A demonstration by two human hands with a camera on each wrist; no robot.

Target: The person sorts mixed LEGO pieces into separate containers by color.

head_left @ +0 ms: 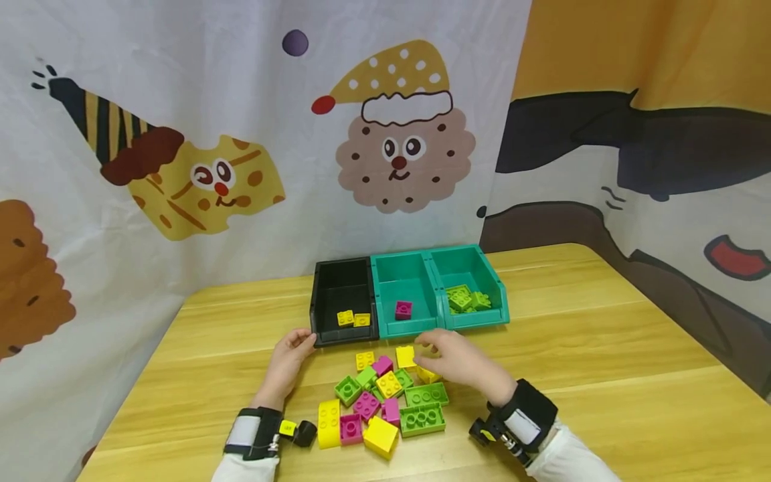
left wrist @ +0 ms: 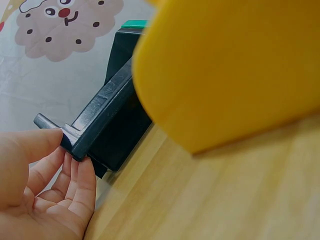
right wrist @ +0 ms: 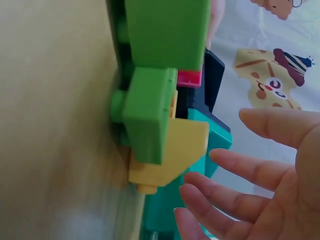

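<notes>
My left hand [head_left: 286, 365] is at the near left corner of the black bin [head_left: 346, 335]. In the left wrist view its thumb lies on the bin's rim [left wrist: 102, 102] and the fingers are beneath, pinching the corner. My right hand [head_left: 460, 361] is over the right side of the block pile, its fingers apart and loosely bent, holding nothing. Nearest to it are a yellow block with a sloped side [right wrist: 182, 147] and another yellow block [head_left: 406, 357]. Pink, green and yellow toy building blocks lie heaped between the hands, among them a long green block [head_left: 423, 420].
Two teal bins adjoin the black one: the middle bin [head_left: 409, 328] holds a pink block [head_left: 403, 309], the right bin [head_left: 502, 311] several green blocks [head_left: 460, 298]. Two small yellow blocks [head_left: 353, 319] lie in the black bin. A printed curtain [head_left: 241, 248] hangs behind the wooden table [head_left: 602, 375].
</notes>
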